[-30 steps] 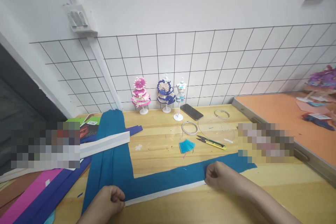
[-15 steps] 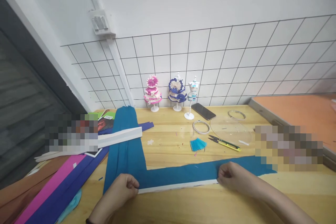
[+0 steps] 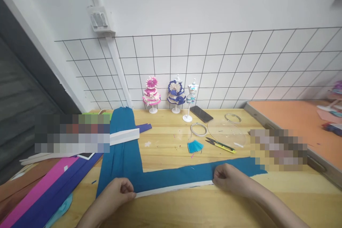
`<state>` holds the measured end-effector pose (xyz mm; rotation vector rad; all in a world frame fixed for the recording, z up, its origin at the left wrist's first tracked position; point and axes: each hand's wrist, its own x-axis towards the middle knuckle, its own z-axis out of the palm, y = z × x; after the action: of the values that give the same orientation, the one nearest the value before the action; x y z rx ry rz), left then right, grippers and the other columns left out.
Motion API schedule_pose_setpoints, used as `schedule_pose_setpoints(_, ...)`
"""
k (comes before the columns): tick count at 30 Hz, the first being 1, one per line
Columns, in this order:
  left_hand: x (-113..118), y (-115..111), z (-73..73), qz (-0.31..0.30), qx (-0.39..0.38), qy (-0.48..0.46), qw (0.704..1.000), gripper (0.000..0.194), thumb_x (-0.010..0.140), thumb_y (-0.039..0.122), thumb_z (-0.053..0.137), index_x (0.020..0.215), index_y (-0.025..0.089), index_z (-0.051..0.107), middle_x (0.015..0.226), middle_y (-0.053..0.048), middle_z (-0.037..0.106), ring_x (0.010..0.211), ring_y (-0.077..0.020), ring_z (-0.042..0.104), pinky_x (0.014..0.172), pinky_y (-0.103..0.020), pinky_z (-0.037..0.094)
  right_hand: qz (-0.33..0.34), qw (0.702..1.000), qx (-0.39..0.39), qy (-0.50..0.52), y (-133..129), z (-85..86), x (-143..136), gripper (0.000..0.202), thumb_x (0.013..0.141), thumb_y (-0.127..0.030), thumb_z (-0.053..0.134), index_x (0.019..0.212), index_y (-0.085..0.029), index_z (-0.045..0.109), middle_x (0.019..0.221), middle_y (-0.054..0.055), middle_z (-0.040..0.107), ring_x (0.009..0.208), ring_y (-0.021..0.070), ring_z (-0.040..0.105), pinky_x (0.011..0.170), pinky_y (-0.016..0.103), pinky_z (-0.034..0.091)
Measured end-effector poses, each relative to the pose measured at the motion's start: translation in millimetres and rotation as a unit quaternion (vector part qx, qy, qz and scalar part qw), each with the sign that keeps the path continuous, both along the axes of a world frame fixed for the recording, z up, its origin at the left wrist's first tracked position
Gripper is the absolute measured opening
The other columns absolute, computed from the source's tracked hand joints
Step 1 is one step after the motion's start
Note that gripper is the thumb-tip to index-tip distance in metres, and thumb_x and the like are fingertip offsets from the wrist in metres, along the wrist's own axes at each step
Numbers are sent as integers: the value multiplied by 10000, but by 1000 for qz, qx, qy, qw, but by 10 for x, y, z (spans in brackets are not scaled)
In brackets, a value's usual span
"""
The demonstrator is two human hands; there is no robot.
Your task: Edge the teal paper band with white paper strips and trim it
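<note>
A narrow white strip (image 3: 173,188) lies along the near edge of a long teal crepe paper strip (image 3: 181,176) on the wooden table. My left hand (image 3: 116,193) pinches the white strip's left end, thumb and finger closed together. At its other end my right hand (image 3: 232,180) also pinches the strip, over the near edge of the teal paper. A wider teal crepe paper piece (image 3: 121,160) runs away from me beside my left hand, meeting the long strip at a corner. Across it lies a folded white paper strip (image 3: 127,136).
Brown, pink and dark blue paper strips (image 3: 50,188) are piled at left. Beyond the teal strip are yellow thread snips (image 3: 221,146), a pleated blue piece (image 3: 195,146), wire coils (image 3: 198,129), a clear disc (image 3: 227,133), a phone (image 3: 202,114) and decorated mini dress stands (image 3: 175,92).
The head view has turned slightly right, so everything sits further left and more of the orange board shows. Both hands keep their pinch on the white strip.
</note>
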<state>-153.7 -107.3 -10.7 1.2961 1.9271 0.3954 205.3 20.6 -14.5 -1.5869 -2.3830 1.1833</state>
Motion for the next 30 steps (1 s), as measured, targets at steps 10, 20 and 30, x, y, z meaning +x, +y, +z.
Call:
schedule_pose_setpoints(10,-17,11,-17,-57,-24,68,996,200,632,306,460,629,156,591,572,13,535,605,-161,507,516,-234,299,-9,1000,-16,-3,37,-43,33,94,624,-210,475,568,-170,539,542,-41,505,515,81,415,443,168,282)
schedule_pose_setpoints(20,38,46,53,-36,-25,90,995,171,612,292,441,585,167,555,576,6,565,612,-167,527,515,-233,308,-1,1000,-29,9,47,-50,40,100,631,-221,481,573,-164,538,535,-39,500,513,82,408,447,173,288)
schedule_pose_setpoints(30,-42,46,-81,-21,-11,85,996,134,580,291,476,538,178,533,581,-3,593,621,-167,553,513,-231,332,-1,1000,-25,2,19,23,4,98,627,-225,487,560,-165,527,523,-41,475,504,80,391,440,175,271)
